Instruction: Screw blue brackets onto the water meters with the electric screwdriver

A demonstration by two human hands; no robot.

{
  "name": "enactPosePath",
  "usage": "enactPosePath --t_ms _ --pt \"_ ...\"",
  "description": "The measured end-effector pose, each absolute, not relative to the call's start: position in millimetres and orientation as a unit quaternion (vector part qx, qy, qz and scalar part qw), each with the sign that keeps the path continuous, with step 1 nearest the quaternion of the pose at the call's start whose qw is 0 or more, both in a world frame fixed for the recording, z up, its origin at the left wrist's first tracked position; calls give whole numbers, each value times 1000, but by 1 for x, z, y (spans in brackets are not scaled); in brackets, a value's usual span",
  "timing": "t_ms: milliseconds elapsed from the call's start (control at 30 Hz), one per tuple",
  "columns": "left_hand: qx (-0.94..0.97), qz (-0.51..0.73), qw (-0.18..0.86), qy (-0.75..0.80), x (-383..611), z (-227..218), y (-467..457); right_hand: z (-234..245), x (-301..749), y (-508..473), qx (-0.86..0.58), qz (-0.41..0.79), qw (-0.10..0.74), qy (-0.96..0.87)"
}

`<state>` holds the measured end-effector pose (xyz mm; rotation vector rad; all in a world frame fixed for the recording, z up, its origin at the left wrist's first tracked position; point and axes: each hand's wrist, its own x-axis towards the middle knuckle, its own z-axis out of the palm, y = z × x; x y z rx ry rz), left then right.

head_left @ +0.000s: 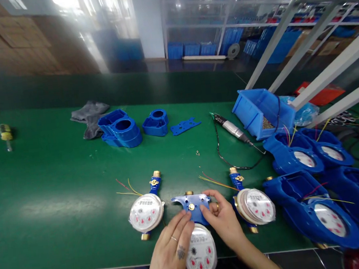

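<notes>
Both hands on the centre water meter [200,251]: round white dial face, brass fittings, flat blue plastic plate [191,202] on top. Left hand [174,257] cups the dial's side, fingertips on the plate. Right hand [223,220] pinches the plate's far edge. Matching meters sit just left [146,211] and right [254,205] of the grip. Blue bin [261,111] beyond the right hand holds small metal parts.

Under my hands the water meter [201,251] shows a glossy clear dial cover and brass fittings, its blue bracket plate [191,202] is smooth moulded plastic, the green table mat [60,184] has a faint sheen, and the grey cloth [89,115] looks matt.
</notes>
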<state>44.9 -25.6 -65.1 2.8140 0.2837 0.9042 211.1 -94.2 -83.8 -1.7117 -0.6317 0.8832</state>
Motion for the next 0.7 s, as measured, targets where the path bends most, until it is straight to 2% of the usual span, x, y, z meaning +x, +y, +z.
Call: enactPosePath --t_ms 133,267,333,433,600,667,700 --pt "942 297 121 102 46 -66 -26 -90 209 -93 -723 361 519 -280" --pt "944 298 94 101 43 -66 -26 -91 209 -108 -730 346 491 -325" --pt "945 303 54 109 42 -65 -26 -82 210 -124 -744 269 463 -399" --pt "941 321 5 104 42 -61 -25 -51 215 -149 -735 81 404 -538" --pt "941 338 33 1 58 -61 -23 21 245 -134 -710 -103 330 -614" --pt "939 339 55 -18 63 -66 -23 41 267 -98 -736 -141 255 -611" --pt "939 338 61 -23 64 -69 -22 46 278 -75 -756 -131 177 -616"
